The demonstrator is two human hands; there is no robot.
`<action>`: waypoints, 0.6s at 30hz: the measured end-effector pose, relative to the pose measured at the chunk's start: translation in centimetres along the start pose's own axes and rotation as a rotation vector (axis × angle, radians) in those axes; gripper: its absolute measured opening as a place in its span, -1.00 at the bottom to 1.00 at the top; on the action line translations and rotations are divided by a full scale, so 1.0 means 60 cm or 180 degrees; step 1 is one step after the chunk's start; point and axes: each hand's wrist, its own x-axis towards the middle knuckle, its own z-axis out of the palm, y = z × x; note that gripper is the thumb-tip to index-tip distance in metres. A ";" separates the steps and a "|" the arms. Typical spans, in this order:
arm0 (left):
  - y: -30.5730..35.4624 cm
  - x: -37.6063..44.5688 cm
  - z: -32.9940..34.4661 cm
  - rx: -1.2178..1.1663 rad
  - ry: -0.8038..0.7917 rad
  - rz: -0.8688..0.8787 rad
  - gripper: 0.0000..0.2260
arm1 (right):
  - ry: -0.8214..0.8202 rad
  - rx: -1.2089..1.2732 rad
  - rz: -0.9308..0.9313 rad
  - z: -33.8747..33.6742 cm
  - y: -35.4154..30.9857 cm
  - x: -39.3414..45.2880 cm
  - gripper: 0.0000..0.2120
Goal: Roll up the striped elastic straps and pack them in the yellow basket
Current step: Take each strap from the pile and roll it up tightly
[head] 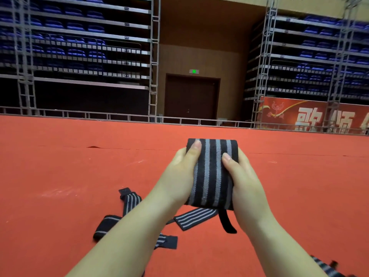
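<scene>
Centre frame, your left hand (180, 172) and right hand (242, 180) clasp a rolled striped strap (211, 172) above the red floor (60, 166); loose straps (129, 216) wait lower left. Next, probably, packing; no yellow basket visible.

Both hands (180, 174) gripping rolled striped strap (212, 172), loose straps (129, 200) on red floor (60, 166)

Loose strap (327, 266) cut off at bottom-right edge, blurred; floor strap (130, 200) partly hidden behind left forearm.
</scene>
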 end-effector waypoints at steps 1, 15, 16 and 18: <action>-0.001 0.001 0.000 0.0189 0.0176 0.0141 -0.69 | -0.0038 -0.0088 0.0024 0.002 0.003 -0.004 -0.78; -0.053 0.018 -0.082 0.0121 -0.0559 0.0348 -0.65 | -0.0819 -0.2657 -0.0027 -0.038 0.004 0.003 -0.65; -0.054 0.019 -0.095 0.0575 -0.0779 0.0443 -0.66 | -0.0954 -0.2957 -0.0107 -0.047 0.006 0.006 -0.65; -0.060 0.016 -0.100 0.1625 -0.0948 0.0664 -0.69 | -0.1102 -0.3431 -0.0403 -0.057 0.020 0.011 -0.65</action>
